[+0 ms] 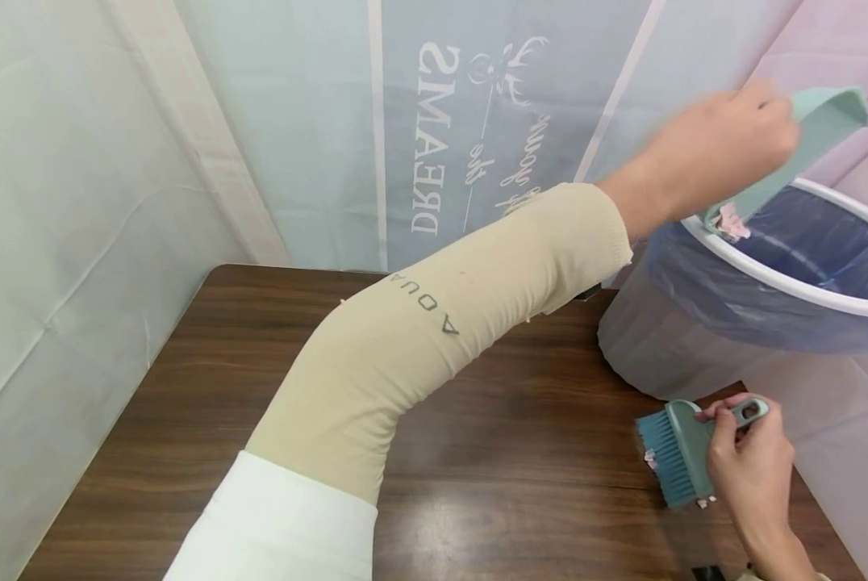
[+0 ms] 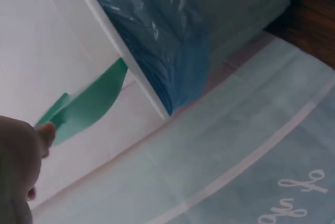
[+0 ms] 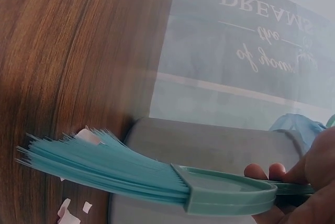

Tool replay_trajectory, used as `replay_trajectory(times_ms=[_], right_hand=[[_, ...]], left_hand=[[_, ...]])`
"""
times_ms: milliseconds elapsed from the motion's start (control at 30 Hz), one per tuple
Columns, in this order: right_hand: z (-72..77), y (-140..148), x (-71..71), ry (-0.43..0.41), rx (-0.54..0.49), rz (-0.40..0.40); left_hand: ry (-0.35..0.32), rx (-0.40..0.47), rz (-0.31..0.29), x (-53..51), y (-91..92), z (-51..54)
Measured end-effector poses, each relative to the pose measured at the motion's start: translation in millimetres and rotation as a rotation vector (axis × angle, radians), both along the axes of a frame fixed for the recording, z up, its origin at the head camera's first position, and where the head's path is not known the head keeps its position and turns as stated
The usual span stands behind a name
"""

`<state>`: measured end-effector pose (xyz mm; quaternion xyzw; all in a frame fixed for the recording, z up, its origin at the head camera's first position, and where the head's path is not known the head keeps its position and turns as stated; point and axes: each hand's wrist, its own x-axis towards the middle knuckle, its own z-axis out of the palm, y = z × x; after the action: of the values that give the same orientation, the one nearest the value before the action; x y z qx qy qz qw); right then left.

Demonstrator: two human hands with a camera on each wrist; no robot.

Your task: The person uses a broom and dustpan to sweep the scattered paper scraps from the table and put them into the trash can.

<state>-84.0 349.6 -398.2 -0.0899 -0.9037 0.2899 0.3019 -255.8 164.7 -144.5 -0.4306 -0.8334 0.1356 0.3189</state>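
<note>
Left-hand fingers (image 1: 770, 131) curl round a green dustpan (image 1: 777, 181), tilted down at the bag-lined bin (image 1: 684, 323) below them; right-hand fingers (image 1: 726, 440) grip a hand brush (image 1: 668, 452), pale scraps (image 3: 88, 136) beyond them.

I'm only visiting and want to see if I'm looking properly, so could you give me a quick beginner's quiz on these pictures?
1. True or false: the right hand holds the brush.
2. What colour is the rim of the bin? A) red B) white C) black
3. What shows at the lower end of the dustpan that the left hand holds?

Key: 1. True. 2. B. 3. Pale pink scraps.
</note>
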Motion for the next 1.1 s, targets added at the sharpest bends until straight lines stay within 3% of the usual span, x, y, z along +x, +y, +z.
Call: replay_trajectory(times_ms=[233, 333, 433, 667, 967, 1100], right_hand=[[0.3, -1, -0.1, 0.007, -0.002, 0.003], [0.8, -2, -0.3, 0.006, 0.003, 0.009], [1.3, -2, -0.5, 0.009, 0.006, 0.011], [1.6, -3, -1.4, 0.021, 0.007, 0.016], [1.2, 0, 1.0, -0.002, -0.007, 0.000], [0.9, 1, 2.3, -0.020, -0.024, -0.009]], left_hand=[[0.160, -0.131, -0.264, 2.8, 3.3, -11.4], [0.224, -0.184, -0.317, 5.0, 3.6, -14.2], [0.235, -0.177, -0.342, 4.8, 3.2, -13.6], [0.193, -0.067, -0.313, -2.9, -0.2, -4.6], [0.139, 0.117, -0.177, -8.2, -9.2, 0.9], [0.154, 0.149, -0.064, -3.8, -16.9, 5.1]])
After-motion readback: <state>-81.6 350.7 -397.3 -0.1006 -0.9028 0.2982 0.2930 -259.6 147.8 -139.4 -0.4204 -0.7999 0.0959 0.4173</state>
